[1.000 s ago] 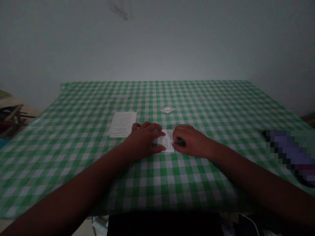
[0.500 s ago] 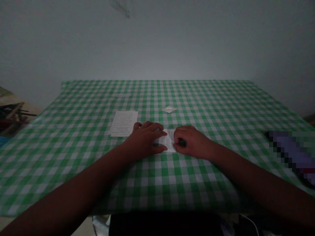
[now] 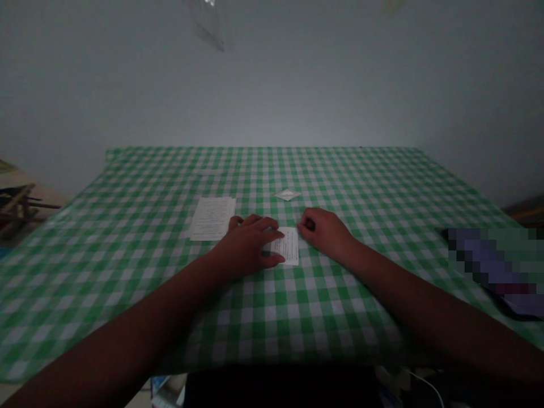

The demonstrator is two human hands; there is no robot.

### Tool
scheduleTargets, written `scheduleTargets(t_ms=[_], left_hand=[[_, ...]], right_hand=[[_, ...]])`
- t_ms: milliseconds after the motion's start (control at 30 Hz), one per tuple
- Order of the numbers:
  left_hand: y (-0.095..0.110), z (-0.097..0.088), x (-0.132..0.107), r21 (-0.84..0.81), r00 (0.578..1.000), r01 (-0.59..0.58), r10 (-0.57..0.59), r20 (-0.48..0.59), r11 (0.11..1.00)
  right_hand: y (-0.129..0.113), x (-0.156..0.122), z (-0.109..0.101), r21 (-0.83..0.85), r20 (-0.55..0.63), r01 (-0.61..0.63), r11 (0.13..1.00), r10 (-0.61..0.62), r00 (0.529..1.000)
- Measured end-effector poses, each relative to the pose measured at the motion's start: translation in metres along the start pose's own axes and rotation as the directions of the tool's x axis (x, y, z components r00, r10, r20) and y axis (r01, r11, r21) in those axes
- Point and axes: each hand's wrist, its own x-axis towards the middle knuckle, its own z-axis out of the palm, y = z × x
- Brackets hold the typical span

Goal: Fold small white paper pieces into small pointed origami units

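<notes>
My left hand (image 3: 249,245) lies flat with fingers stretched over the left part of a small folded printed paper (image 3: 288,247) on the green checked tablecloth (image 3: 272,306). My right hand (image 3: 323,231) rests just right of the paper's far corner, fingers curled into a loose fist; nothing shows in it. A larger printed sheet (image 3: 211,217) lies left of my left hand. A small folded white paper piece (image 3: 288,195) sits farther back.
A blurred-out dark and purple object (image 3: 495,263) lies at the table's right edge. Wooden items (image 3: 17,204) stand off the table at the left. A plain wall rises behind the table's far edge.
My right hand has slid off the folded paper toward its far right corner, uncovering more of the sheet. The left hand has stayed in place.
</notes>
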Motion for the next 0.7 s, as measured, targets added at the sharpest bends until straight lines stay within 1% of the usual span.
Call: scheduleTargets(t_ms=[100,200,267,400,533,633,700], left_hand=[[-0.001,0.001,0.0,0.004,1.0,-0.01,0.01,-0.016,1.0],[-0.003,0.003,-0.001,0.006,1.0,-0.019,0.019,-0.022,1.0],[-0.003,0.003,0.0,0.001,1.0,-0.019,0.019,-0.021,1.0],[-0.003,0.003,0.001,-0.016,1.0,-0.015,0.015,-0.015,1.0],[-0.003,0.002,0.001,-0.025,1.0,-0.015,0.014,-0.016,1.0],[-0.003,0.001,0.0,-0.015,0.999,-0.013,0.013,-0.031,1.0],[-0.003,0.001,-0.001,0.005,0.998,-0.032,0.032,-0.058,0.999]], right_hand=[[0.002,-0.003,-0.006,0.051,0.055,0.055,0.997,-0.058,0.997],[0.004,-0.004,-0.007,0.053,0.089,0.097,0.994,-0.102,0.991],[0.004,-0.002,-0.005,0.026,0.075,0.07,0.997,-0.072,0.995],[0.006,0.004,0.004,-0.014,0.007,-0.04,0.999,0.04,0.999],[0.007,0.006,0.007,-0.043,-0.042,-0.08,0.996,0.078,0.996],[0.006,0.003,0.0,-0.02,-0.04,-0.033,0.999,0.032,0.999],[0.004,-0.001,-0.007,0.058,-0.019,0.059,0.997,-0.058,0.998]])
